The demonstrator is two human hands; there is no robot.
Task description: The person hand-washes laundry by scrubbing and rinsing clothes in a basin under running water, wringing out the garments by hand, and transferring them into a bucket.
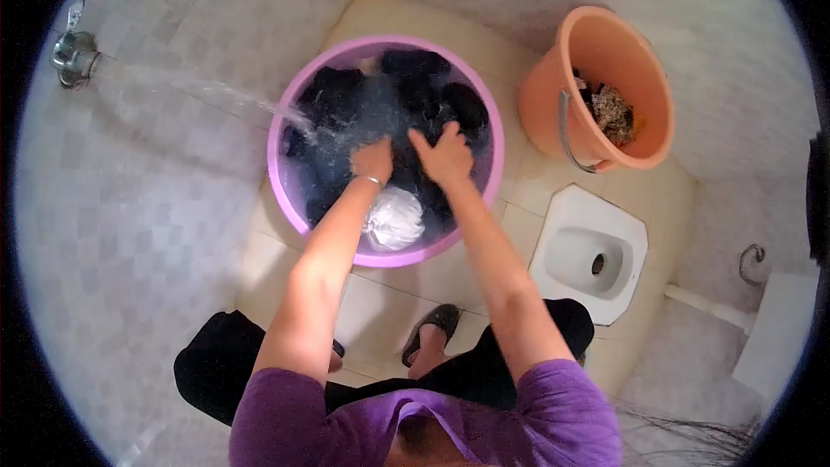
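Note:
A pink-purple tub [277, 182] on the floor holds water and dark wet clothes [419, 78]. My left hand [372, 158], with a bangle on the wrist, reaches down among the clothes at the tub's middle; its fingers are hidden in the water. Beside it, my right hand [446, 154] is over the dark clothes, thumb and a finger spread apart, holding nothing that I can see. A white bunched cloth [394, 220] bulges up near the tub's front rim, next to my left forearm.
From a wall tap [76, 56] at the left, a water stream [220, 89] falls into the tub. An orange bucket [540, 99] with a handle stands at the right, patterned cloth [613, 115] inside. A squat toilet [590, 251] lies in the floor in front of the bucket.

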